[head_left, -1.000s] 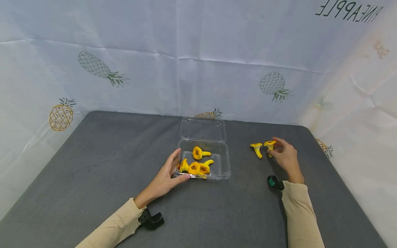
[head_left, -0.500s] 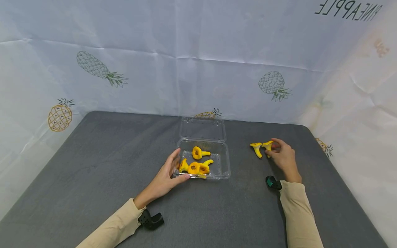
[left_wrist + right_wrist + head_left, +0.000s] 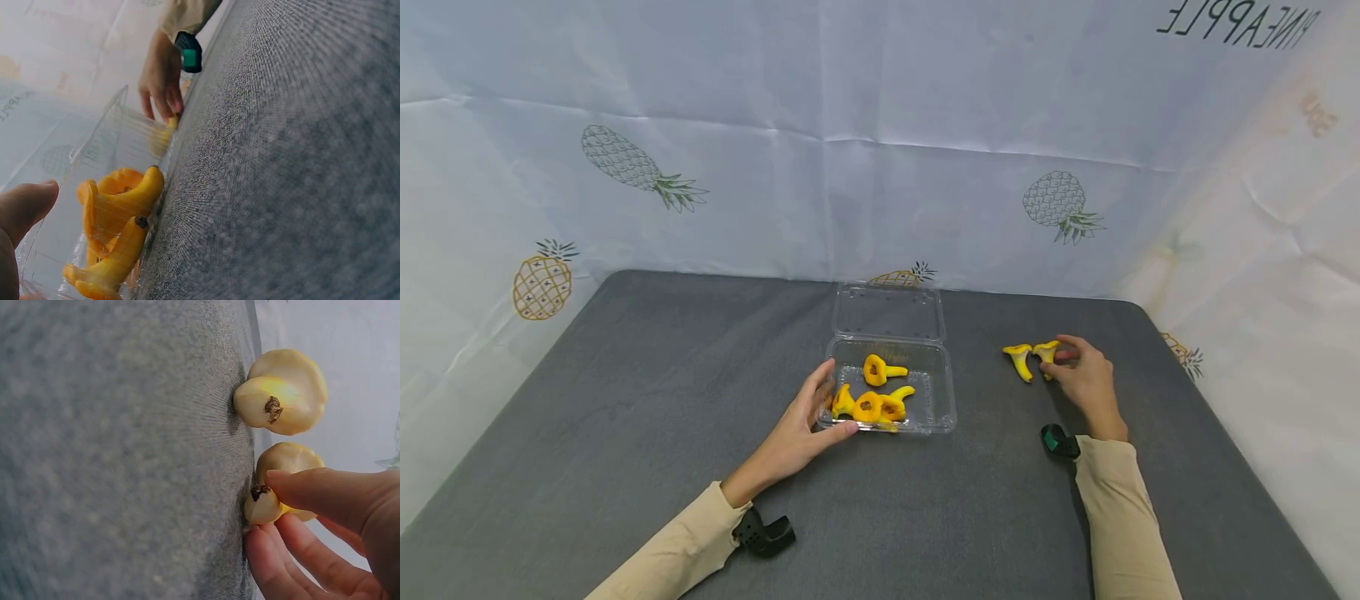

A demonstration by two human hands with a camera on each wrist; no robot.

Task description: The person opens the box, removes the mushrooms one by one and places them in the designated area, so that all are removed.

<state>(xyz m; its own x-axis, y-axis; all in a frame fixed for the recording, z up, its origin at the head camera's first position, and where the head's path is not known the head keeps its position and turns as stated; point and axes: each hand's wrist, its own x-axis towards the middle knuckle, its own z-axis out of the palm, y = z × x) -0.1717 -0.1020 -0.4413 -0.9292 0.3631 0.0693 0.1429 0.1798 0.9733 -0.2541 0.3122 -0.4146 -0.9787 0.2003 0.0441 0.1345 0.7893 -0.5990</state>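
In the head view my left hand (image 3: 793, 437) holds the near left corner of a clear plastic clamshell box (image 3: 953, 385), thumb at its front rim. Several yellow chanterelle mushrooms (image 3: 876, 371) lie inside, mostly at the front left. My right hand (image 3: 1088, 387) pinches another chanterelle (image 3: 1045, 350) on the table, right of the box. In the right wrist view, thumb and fingers close round this chanterelle's pale stem (image 3: 261, 509), dark at its end. Beside it lies a second loose chanterelle (image 3: 1018, 362), untouched by the fingers.
The box's lid (image 3: 887, 313) is folded back toward the rear curtain (image 3: 760, 200), which has pineapple prints. A dark grey cloth covers the table (image 3: 647, 400). Black devices are strapped to the left wrist (image 3: 763, 533) and right wrist (image 3: 1060, 442).
My right hand has shifted slightly left with the pinched chanterelle, bringing it closer to the other loose one. The left hand and box stay in place.
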